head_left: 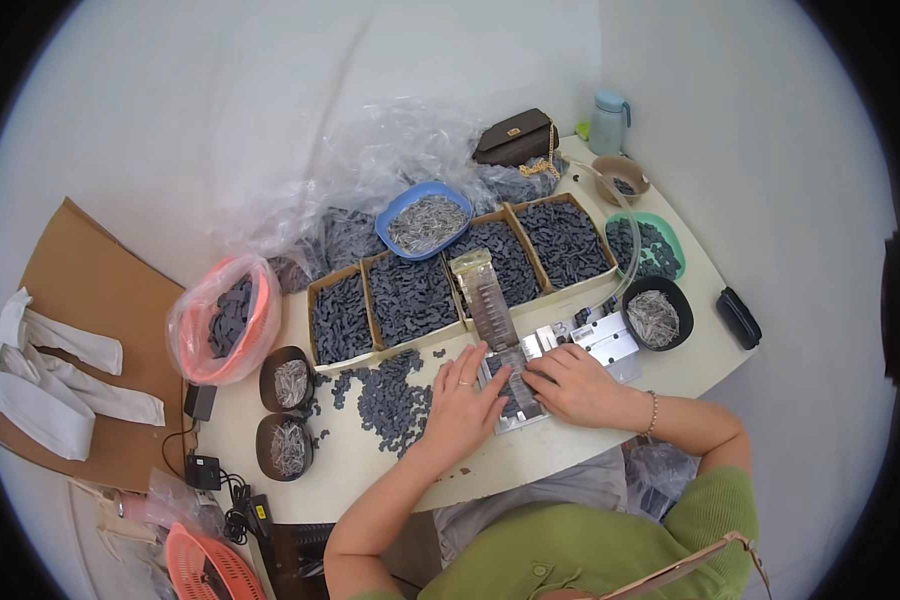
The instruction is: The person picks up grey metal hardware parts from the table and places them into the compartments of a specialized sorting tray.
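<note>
My left hand (462, 398) lies flat with fingers spread on the near end of a long metal jig (500, 340) filled with small dark plastic parts. My right hand (573, 383) rests beside it on the jig's right side, fingertips pressing down on the dark parts. A loose pile of dark grey parts (390, 395) lies on the table just left of my left hand. A metal block fixture (602, 335) sits right behind my right hand. Neither hand visibly grips anything.
Cardboard trays (315, 300) full of dark parts line the back. A blue bowl (397, 208) and black bowls (682, 312) (266, 380) hold metal pins. A pink basket (265, 330), green bowl (670, 235), brown purse (515, 135), bottle (608, 120) and black case (738, 317) surround them.
</note>
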`<state>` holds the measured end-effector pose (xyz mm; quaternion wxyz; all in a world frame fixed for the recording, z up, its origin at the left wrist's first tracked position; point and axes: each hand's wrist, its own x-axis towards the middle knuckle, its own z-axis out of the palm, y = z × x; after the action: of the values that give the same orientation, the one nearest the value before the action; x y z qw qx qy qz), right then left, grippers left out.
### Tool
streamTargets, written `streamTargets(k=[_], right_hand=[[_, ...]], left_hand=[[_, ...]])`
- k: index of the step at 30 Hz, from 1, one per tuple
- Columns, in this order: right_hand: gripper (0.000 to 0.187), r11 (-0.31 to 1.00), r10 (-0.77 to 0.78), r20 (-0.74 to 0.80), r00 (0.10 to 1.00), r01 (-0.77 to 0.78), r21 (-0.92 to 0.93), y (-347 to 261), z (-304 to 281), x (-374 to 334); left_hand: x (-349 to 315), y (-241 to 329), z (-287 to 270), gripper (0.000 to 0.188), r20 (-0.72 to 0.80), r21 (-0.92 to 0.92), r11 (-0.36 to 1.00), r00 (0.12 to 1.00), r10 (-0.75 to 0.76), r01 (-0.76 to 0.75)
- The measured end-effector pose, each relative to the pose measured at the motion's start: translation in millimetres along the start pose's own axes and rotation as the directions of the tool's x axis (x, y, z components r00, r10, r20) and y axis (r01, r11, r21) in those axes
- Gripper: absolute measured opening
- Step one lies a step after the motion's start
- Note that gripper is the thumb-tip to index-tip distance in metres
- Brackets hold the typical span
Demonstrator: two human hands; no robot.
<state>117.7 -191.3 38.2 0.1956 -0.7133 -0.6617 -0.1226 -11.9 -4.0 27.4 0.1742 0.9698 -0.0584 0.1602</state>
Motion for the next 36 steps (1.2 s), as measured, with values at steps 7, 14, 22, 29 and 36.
streamTargets(k=[7,14,22,29,36], right_hand=[[0.031,0.999,0.018,0.005,1.000,-0.018,0.034,5.9,5.5,0.9],[0.030,0.982,-0.143,-0.019,0.990,0.139,-0.127,7.4,0.5,-0.6],[0.035,0.993,-0.113,0.027,0.993,0.114,-0.037,8.4,-1.5,-3.5],[0.025,0.967,-0.221,0.092,0.971,0.206,0.149,39.7,-18.3,8.0],[0.019,0.893,-0.276,0.105,0.955,0.214,0.397,56.2,9.1,28.4]], left_hand=[[-5.1,-0.3,-0.9,0.043,0.084,-0.035,0.990,0.986,0.140,-0.138],[-19.4,25.8,10.3,0.045,0.067,-0.247,0.963,0.993,-0.094,0.108],[-10.5,-3.8,1.6,0.045,0.015,-0.094,0.994,0.998,0.063,-0.062],[-15.5,13.6,10.5,0.047,0.053,-0.082,0.997,0.999,-0.002,0.006],[-19.7,58.6,32.5,0.071,0.042,-0.079,0.966,0.969,-0.244,0.247]])
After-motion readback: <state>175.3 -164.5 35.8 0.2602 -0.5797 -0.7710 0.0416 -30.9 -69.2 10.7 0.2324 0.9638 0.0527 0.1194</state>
